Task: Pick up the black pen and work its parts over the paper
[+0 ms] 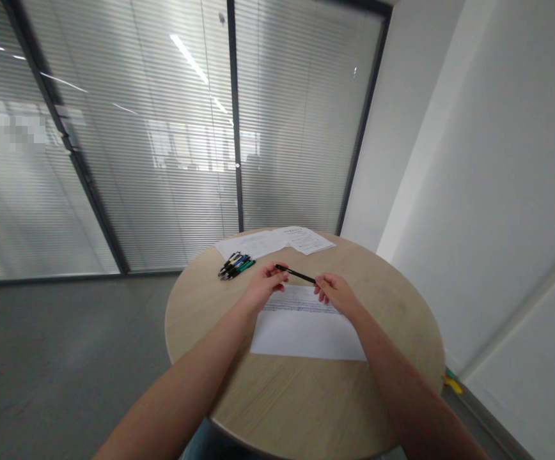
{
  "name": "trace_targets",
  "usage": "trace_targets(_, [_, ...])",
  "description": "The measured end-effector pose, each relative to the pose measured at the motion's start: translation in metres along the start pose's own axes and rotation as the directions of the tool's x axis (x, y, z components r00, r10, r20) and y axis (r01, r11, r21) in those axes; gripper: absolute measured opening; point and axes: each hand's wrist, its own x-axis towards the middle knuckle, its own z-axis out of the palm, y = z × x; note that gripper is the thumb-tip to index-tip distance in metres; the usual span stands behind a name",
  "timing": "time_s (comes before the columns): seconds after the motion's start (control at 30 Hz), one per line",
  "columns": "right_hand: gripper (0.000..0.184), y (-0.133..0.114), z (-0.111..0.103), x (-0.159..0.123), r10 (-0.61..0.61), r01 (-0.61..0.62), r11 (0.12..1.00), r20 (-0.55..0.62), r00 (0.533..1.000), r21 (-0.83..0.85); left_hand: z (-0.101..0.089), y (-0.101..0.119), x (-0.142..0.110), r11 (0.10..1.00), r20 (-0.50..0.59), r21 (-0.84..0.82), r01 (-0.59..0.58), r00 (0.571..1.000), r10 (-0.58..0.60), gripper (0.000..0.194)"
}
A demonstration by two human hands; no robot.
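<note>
A slim black pen point(300, 275) is held between my two hands, above the far edge of a sheet of paper point(306, 335). My left hand point(266, 282) pinches the pen's left end between thumb and fingers. Around its right end, the fingers of my right hand point(334, 291) are closed. Dense dark handwriting covers the upper part of the sheet, while its lower half is blank white. To the left of my left hand lies a small pile of pens point(236, 266) in black, blue and green.
The round wooden table point(277, 396) carries more written sheets point(306, 240) at its far edge. Behind it stands a glass partition with blinds point(287, 128). A white wall point(512, 191) rises on the right, with a yellow and green object point(453, 383) low beside it.
</note>
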Motion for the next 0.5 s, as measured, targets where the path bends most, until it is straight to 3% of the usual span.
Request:
trace_targets(0.23, [0.035, -0.003, 0.004, -0.002, -0.003, 0.001, 0.999, 0.047, 0.999, 0.043, -0.001, 0.003, -0.001, 0.998, -0.041, -0.054, 0.01, 0.999, -0.012, 0.04])
trace_targets(0.5, [0.051, -0.007, 0.013, -0.004, 0.085, -0.119, 0.981, 0.208, 0.974, 0.153, -0.006, 0.001, 0.0, 1.0, 0.017, -0.027, 0.012, 1.0, -0.011, 0.042])
